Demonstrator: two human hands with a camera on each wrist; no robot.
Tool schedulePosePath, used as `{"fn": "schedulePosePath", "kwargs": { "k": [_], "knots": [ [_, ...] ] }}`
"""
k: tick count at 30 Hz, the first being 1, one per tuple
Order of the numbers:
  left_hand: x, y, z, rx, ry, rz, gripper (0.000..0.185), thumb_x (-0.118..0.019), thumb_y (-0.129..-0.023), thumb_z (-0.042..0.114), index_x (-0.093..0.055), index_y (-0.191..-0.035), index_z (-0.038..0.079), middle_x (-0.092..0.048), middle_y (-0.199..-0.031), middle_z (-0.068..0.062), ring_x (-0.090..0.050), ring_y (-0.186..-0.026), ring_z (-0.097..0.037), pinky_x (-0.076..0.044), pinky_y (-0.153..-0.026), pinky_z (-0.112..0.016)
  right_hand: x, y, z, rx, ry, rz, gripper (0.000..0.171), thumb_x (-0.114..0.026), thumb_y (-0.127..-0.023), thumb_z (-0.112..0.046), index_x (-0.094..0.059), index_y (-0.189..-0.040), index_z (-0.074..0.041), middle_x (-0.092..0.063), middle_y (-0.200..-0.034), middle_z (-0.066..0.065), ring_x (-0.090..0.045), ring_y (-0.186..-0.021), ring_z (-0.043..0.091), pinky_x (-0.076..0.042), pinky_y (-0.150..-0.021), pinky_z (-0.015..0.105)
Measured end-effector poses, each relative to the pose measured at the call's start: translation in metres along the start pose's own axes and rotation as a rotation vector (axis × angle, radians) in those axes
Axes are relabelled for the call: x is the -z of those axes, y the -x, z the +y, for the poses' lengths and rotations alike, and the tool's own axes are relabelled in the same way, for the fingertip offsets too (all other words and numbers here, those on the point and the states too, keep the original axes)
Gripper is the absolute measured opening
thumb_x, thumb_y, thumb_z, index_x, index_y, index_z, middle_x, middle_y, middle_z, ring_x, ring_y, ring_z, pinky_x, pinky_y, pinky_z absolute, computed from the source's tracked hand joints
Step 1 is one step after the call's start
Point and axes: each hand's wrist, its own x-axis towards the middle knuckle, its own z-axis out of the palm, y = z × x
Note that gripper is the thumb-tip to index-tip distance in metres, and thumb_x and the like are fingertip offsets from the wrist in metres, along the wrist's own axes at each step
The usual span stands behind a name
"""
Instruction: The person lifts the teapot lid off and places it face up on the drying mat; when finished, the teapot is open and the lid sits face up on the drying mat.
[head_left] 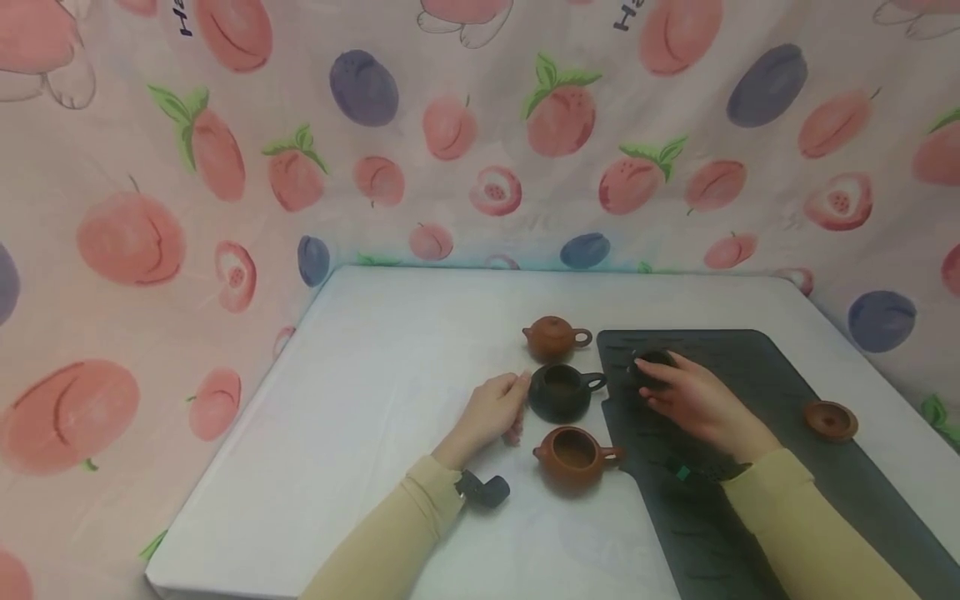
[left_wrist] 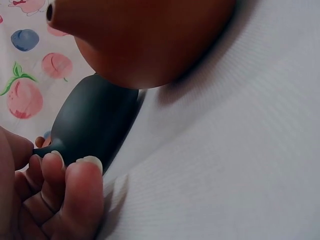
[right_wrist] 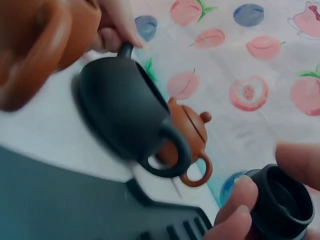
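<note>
1. We see three small teapots on the white table (head_left: 360,400). The black teapot (head_left: 561,392) stands in the middle with its lid off; what lies inside it we cannot tell.
2. At 12 o'clock from it stands the lidded brown teapot (head_left: 553,337); at 6 o'clock stands the open brown teapot (head_left: 573,454).
3. Our left hand (head_left: 491,410) touches the black teapot's spout at 9 o'clock, fingers loosely curled against it.
4. Our right hand (head_left: 693,398) grips the black lid (right_wrist: 280,202) over the dark tray (head_left: 757,367), at 3 o'clock of the pots.
5. A brown lid (head_left: 831,419) lies at the tray's right edge.
6. Bare table spreads out at 9 o'clock.
7. The fruit-print cloth (head_left: 150,208) bears cut-off lettering that we cannot read.
</note>
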Motion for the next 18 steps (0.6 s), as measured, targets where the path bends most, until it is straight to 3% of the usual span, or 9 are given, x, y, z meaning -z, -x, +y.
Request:
{"fn": "schedulePosePath", "kwargs": {
  "k": [3,5,7,10,13,18],
  "knots": [
    [-0.001,-0.001,-0.002,0.002,-0.001,0.000,0.047,-0.044,-0.110,0.043,-0.056,-0.079,0.009,-0.059,-0.058,-0.007,-0.061,-0.042,-0.021,-0.054,-0.045,-0.035,0.005,0.001,0.004,0.013,0.061,0.020,0.096,-0.067,-0.102,-0.023,0.005,-0.162,-0.005,-0.023,-0.161,0.021,-0.055,-0.122,0.022,-0.041,-0.112,0.043],
    [-0.002,-0.001,-0.003,0.002,-0.002,0.002,0.047,-0.044,-0.110,0.043,-0.056,-0.079,0.009,-0.059,-0.058,-0.007,-0.060,-0.042,-0.021,-0.054,-0.045,-0.035,0.010,0.004,0.006,0.023,0.099,0.032,0.104,-0.070,-0.100,-0.021,0.012,-0.161,-0.004,-0.013,-0.165,0.024,-0.045,-0.136,0.027,-0.032,-0.117,0.049],
    [-0.002,-0.002,-0.004,0.000,-0.001,0.005,0.047,-0.044,-0.110,0.044,-0.056,-0.080,0.009,-0.059,-0.058,-0.007,-0.060,-0.042,-0.021,-0.054,-0.044,-0.035,0.015,0.006,0.009,0.037,0.138,0.067,0.106,-0.074,-0.098,-0.022,0.008,-0.161,-0.003,-0.016,-0.164,0.026,-0.043,-0.138,0.027,-0.035,-0.115,0.046],
    [-0.002,-0.002,-0.004,0.000,-0.011,0.008,0.048,-0.044,-0.109,0.045,-0.056,-0.080,0.010,-0.059,-0.058,-0.007,-0.060,-0.042,-0.021,-0.053,-0.045,-0.034,0.024,0.011,0.012,0.065,0.216,0.150,0.105,-0.078,-0.095,-0.024,0.001,-0.159,0.003,-0.032,-0.155,0.029,-0.057,-0.120,0.018,-0.051,-0.101,0.033],
    [-0.002,-0.001,-0.003,0.002,-0.020,0.008,0.048,-0.044,-0.109,0.045,-0.056,-0.080,0.010,-0.059,-0.058,-0.006,-0.061,-0.043,-0.021,-0.053,-0.045,-0.033,0.033,0.016,0.016,0.088,0.292,0.227,0.099,-0.078,-0.094,-0.031,-0.009,-0.153,0.006,-0.045,-0.138,0.025,-0.063,-0.094,0.011,-0.055,-0.081,0.026],
    [-0.002,0.001,-0.002,0.002,-0.019,0.019,0.048,-0.045,-0.109,0.044,-0.056,-0.079,0.010,-0.059,-0.057,-0.007,-0.061,-0.042,-0.021,-0.052,-0.044,-0.034,0.057,0.027,0.022,0.099,0.414,0.277,0.099,-0.073,-0.095,-0.044,-0.011,-0.152,0.008,-0.042,-0.138,0.024,-0.068,-0.088,0.013,-0.055,-0.079,0.028]
  ]
}}
